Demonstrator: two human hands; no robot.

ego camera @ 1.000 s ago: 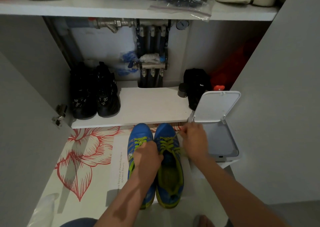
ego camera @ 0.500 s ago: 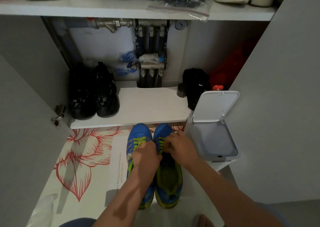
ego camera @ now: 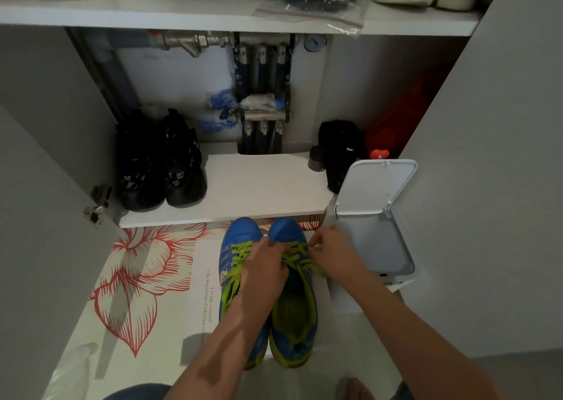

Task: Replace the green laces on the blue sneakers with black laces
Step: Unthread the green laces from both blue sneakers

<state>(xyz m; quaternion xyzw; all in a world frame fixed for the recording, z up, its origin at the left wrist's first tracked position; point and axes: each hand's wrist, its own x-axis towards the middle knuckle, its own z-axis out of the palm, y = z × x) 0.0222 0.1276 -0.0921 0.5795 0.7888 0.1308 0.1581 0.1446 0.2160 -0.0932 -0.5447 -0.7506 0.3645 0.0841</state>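
Bin [ego camera: 374, 241], lid up, serves as the mark.

Mat [ego camera: 137, 277]: runs left of the bin and bears the shoes.

Sneakers [ego camera: 292, 308]: the blue pair sits just left of the bin, side by side and touching, toes away from the person. Judged light, with soft uppers and a stiffer sole. Likely to skid on the mat under a pull, so one hand should pin the shoe at tongue or collar.

Left hand [ego camera: 265, 265]: reaches across the sneaker farther from the bin onto the nearer one. Fingers curled down into the lacing close to the toe, apparently gripping a strand.

Right hand [ego camera: 332, 253]: between the pair and the bin. Fingertips bunched together, pinching lace at the bin-side edge of the nearer sneaker.

Laces [ego camera: 237, 256]: green, flat, limp, threaded on both shoes. No weight to speak of. Probably drag in the eyelets, so best taken at a crossing and drawn out one row at a time, not yanked from the end.

Hard to make out:
- The left fingertips sit under the back of the hand, so I cannot tell which crossing they hold.
- The right hand is slightly blurred.
- No lace ends or knot are visible.
- The forearm covers most of the sneaker farther from the bin.
- No black laces in view.
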